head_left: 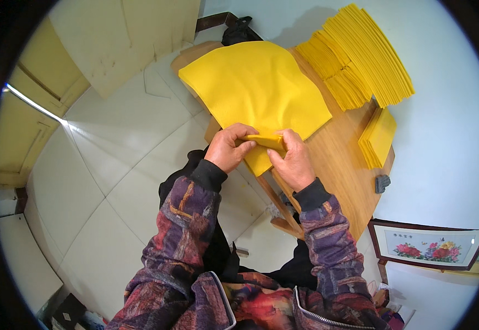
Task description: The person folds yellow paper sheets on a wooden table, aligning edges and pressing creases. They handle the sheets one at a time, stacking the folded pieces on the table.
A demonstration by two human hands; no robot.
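A large yellow felt-like sheet (256, 82) spreads over the wooden table (341, 154), its near end hanging past the table's edge. My left hand (228, 148) grips a folded part of this end, the thumb and fingers pressed on either side. My right hand (295, 164) pinches the same fold a little to the right, so a short doubled strip stands up between both hands. Part of the fold is hidden behind my fingers.
Stacks of folded yellow felt (360, 60) rise at the table's far right, with a smaller yellow pile (379, 137) nearer. A small dark grey block (382, 183) sits at the table's right edge. A framed flower picture (426, 246) is at the right; a black bag (241, 31) lies beyond the table.
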